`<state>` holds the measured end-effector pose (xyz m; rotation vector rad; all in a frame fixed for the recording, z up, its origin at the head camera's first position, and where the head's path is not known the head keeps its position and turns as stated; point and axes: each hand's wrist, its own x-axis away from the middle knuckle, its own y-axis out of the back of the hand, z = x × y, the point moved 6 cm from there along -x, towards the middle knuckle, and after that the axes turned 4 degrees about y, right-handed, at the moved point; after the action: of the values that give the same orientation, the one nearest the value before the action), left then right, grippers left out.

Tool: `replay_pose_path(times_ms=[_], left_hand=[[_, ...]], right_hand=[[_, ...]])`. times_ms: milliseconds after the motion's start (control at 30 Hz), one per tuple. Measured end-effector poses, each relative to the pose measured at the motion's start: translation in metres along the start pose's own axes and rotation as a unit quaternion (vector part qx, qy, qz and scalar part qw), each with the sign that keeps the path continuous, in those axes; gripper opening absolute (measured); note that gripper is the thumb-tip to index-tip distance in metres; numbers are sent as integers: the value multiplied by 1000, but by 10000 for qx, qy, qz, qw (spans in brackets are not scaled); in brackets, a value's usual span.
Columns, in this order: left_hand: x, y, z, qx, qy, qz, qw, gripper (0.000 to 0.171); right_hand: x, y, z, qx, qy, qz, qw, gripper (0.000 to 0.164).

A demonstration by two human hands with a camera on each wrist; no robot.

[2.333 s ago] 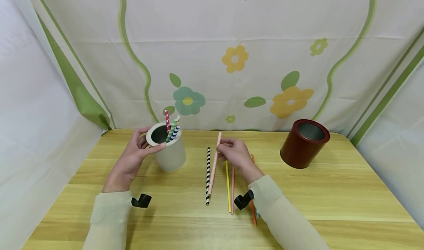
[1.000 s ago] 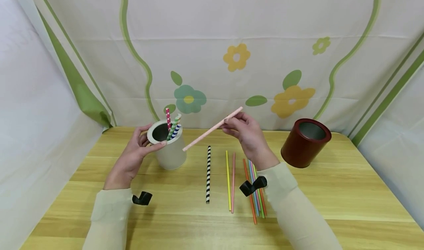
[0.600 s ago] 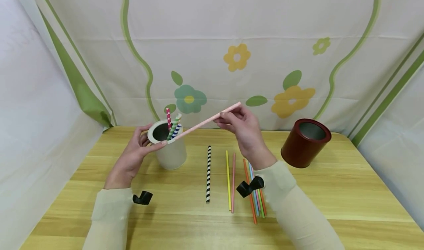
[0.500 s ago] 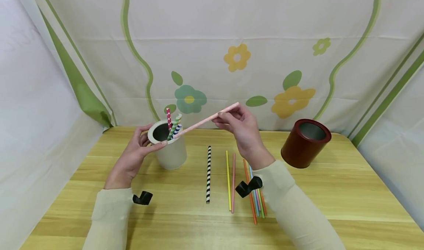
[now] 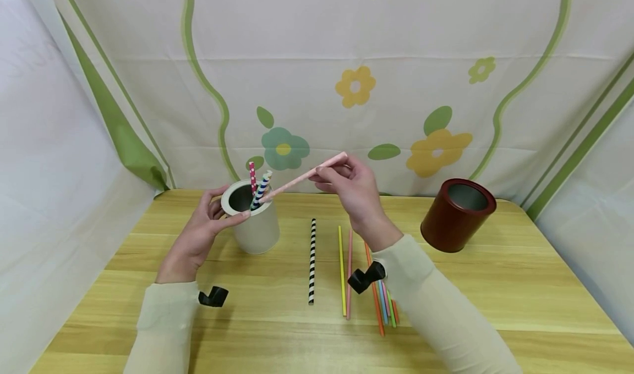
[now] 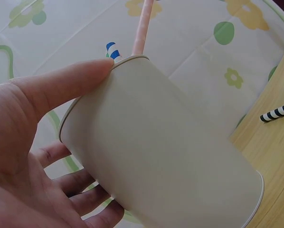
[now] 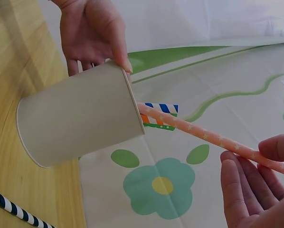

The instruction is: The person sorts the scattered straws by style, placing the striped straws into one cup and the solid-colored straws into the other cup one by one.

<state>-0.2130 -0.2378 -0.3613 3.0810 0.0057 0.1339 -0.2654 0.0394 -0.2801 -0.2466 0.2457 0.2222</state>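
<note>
My left hand [image 5: 198,228] holds the off-white can [image 5: 257,234] by its rim, thumb in front and fingers round the back. The can stands on the table at the left. Inside it lean several patterned straws, among them a pink dotted straw [image 5: 252,175] and a blue-striped straw [image 6: 113,51]. With thumb and fingertips my right hand [image 5: 359,198] pinches a pale pink paper straw [image 5: 297,180], which has small white stars in the right wrist view [image 7: 203,134]. The straw slants down to the left, its lower end in the can's mouth beside the other straws.
A black-and-white striped straw [image 5: 312,264] lies mid-table. Right of it are a yellow straw [image 5: 342,275] and a pink one [image 5: 349,275]. Several plain coloured straws [image 5: 380,308] lie partly under my right sleeve. A dark red can [image 5: 451,225] stands at the right, before a floral cloth [image 5: 317,115].
My right hand has lifted the pale pink straw off the table, tilted it and brought it left until its end entered the can. The straws inside shifted slightly. My left hand stayed put.
</note>
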Motion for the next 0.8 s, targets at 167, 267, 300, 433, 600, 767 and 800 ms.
replay_pose_path(times_ms=[167,267,300,433,600,767,800], left_hand=[[0,0,0,2,5,-2,10000,75],[0,0,0,-4,15,-28,10000,74],[1,0,0,-3,21,-35,10000,74],[2,1,0,11,37,-46,10000,74],[3,2,0,1,42,-55,10000,74],[4,3,0,6,30,-51,10000,74],[4,3,0,11,31,-45,10000,73]], right_hand=[[-1,-5,1,180,-94,66,9998,16],[-2,-9,2,220,-166,167,9995,17],[-2,-11,2,219,-193,225,9993,17],[-4,-20,0,-1,-436,549,9975,11],[-7,-28,-6,-549,-1084,923,9883,7],[-8,-30,-14,-680,-1656,1128,9774,8],[-8,-31,-15,-662,-1721,1151,9761,8]])
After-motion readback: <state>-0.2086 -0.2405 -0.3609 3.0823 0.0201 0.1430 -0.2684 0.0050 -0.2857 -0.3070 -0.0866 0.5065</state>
